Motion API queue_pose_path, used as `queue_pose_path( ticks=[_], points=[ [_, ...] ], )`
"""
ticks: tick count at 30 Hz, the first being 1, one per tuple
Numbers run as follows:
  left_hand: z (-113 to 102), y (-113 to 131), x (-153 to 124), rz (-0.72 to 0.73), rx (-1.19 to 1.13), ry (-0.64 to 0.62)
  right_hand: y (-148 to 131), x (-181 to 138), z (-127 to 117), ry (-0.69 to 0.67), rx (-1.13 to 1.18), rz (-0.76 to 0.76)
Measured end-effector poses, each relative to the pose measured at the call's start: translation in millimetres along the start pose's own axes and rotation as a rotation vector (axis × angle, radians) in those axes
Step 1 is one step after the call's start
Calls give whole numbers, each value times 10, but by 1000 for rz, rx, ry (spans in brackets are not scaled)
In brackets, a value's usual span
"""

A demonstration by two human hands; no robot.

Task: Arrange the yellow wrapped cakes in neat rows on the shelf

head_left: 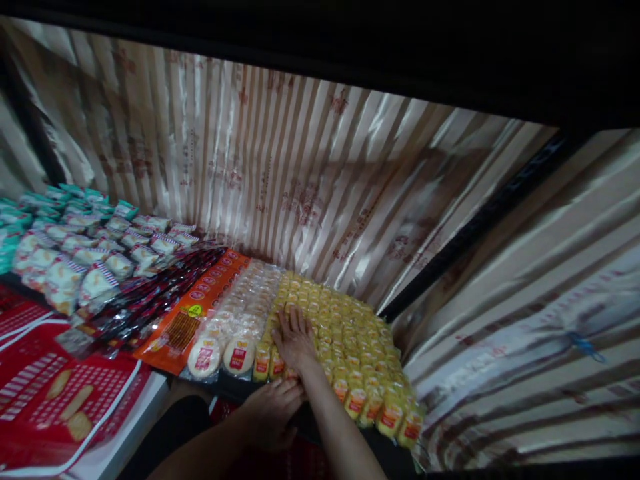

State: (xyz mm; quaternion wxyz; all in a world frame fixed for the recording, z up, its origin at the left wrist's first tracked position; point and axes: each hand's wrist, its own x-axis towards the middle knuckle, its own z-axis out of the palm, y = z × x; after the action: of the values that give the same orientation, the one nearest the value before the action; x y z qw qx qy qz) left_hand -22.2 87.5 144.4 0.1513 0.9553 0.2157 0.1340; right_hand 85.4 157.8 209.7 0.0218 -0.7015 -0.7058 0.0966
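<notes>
Rows of small yellow snack packets with red-and-white labels fill the right part of the display shelf. My right hand lies flat on top of the left rows, open with its fingers spread. At the front edge, my left hand is beside the right wrist. Its stretched fingers touch the front of the packets, and its thumb hangs apart below; it is open. Directly left of the yellow rows stand clear packs of round white crackers, with red labels at the front.
Left of the crackers lie an orange snack bag, dark thin packets, white striped packets and green packets. A red printed bag stands at lower left. Pleated foil-like sheeting backs the shelf, with a black post at right.
</notes>
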Motion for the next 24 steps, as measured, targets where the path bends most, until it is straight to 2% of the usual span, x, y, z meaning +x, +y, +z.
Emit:
queue_pose_path(
  ticks=[4,8,11,17,21,24],
  points=[
    [-70,32,24,-12,-29,-31,22,-10,35,-16,22,21],
    [-70,33,24,4,-36,-20,11,59,-68,27,63,31],
    [-25,9,16,15,-37,-16,61,185,-155,49,69,49],
    [132,-76,23,50,39,-56,184,331,-107,-49,51,120],
    [263,-136,13,78,152,17,185,341,-94,-54,56,120],
    [350,-188,16,141,289,108,210,421,-167,-6,66,102]
  ],
)
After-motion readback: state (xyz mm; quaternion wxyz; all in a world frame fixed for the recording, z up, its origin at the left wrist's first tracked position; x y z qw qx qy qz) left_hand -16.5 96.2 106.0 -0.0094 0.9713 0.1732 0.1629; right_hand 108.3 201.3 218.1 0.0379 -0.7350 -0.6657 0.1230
